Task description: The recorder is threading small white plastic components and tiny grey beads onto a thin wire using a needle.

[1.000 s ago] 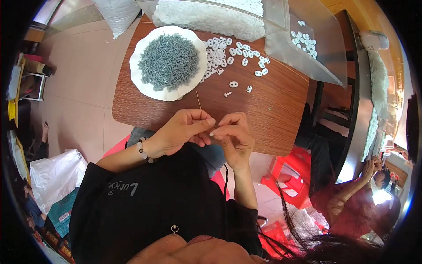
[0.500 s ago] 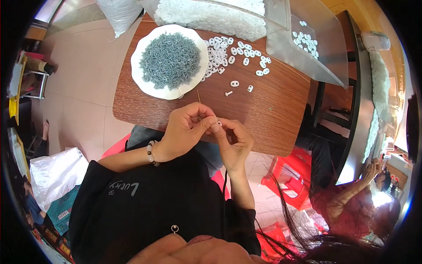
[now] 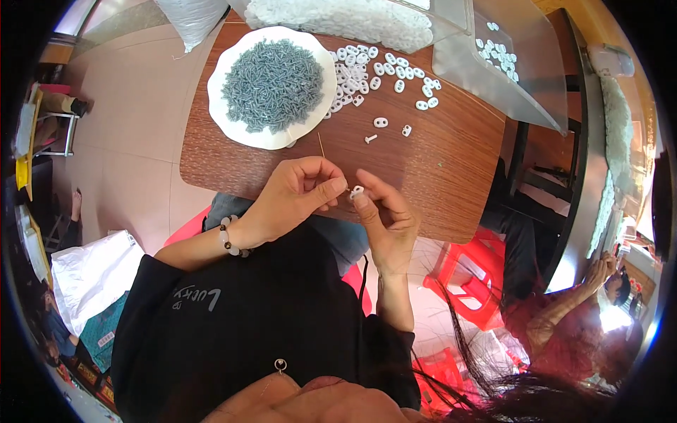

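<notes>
Over the near edge of the brown wooden table, my left hand [image 3: 300,189] pinches a thin brass-coloured rod [image 3: 321,144] that sticks up past its fingers. Close beside it, my right hand [image 3: 389,229] grips a small white oval two-hole piece [image 3: 357,191] between thumb and finger. The piece sits right by my left fingertips; whether the rod's lower end touches it I cannot tell. Farther off lie a loose oval piece [image 3: 381,123], a short white peg [image 3: 371,139] and another small white piece [image 3: 407,130]. A heap of white oval pieces [image 3: 348,84] spreads behind them.
A white scalloped plate [image 3: 217,106] at the far left bears many small grey screw-like pieces [image 3: 271,84]. Beyond stand a clear bin [image 3: 451,25] of white pieces and a clear tray [image 3: 522,99]. Red stools [image 3: 469,282] and another person [image 3: 564,317] are at right.
My right hand has drawn slightly right and turned, its index finger lifting, so the white oval piece shows more. My left hand has shifted a little; the whole view has moved slightly.
</notes>
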A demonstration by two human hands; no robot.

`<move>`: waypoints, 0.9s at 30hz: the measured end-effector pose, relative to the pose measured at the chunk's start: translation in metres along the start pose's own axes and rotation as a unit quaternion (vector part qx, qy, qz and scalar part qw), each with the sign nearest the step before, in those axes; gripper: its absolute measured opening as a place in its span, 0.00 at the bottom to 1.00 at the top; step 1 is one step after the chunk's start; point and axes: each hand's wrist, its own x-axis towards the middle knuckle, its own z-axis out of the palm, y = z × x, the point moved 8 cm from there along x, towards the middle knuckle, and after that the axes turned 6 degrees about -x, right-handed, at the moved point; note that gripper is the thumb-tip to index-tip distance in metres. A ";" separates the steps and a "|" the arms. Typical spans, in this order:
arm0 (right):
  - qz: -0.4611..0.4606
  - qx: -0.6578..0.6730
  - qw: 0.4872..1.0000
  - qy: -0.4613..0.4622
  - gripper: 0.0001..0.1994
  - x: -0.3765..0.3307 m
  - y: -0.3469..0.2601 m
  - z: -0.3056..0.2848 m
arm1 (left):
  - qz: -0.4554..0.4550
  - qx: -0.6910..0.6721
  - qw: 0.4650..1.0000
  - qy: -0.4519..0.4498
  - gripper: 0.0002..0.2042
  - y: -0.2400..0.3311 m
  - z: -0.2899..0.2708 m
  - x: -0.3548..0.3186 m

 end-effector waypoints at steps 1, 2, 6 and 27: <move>0.039 0.029 0.999 0.017 0.08 -0.002 0.004 0.000 | -0.002 0.000 1.000 0.000 0.10 -0.001 0.000 0.000; 0.078 0.059 0.995 0.035 0.07 -0.004 0.010 -0.001 | -0.007 -0.006 1.000 0.000 0.10 -0.002 0.000 0.000; 0.088 0.082 0.992 0.033 0.06 -0.005 0.014 -0.003 | -0.004 -0.007 1.000 -0.004 0.10 -0.005 -0.001 0.000; 0.049 0.042 0.997 0.036 0.04 -0.002 0.017 0.000 | 0.027 0.003 1.000 0.005 0.08 -0.005 -0.003 0.003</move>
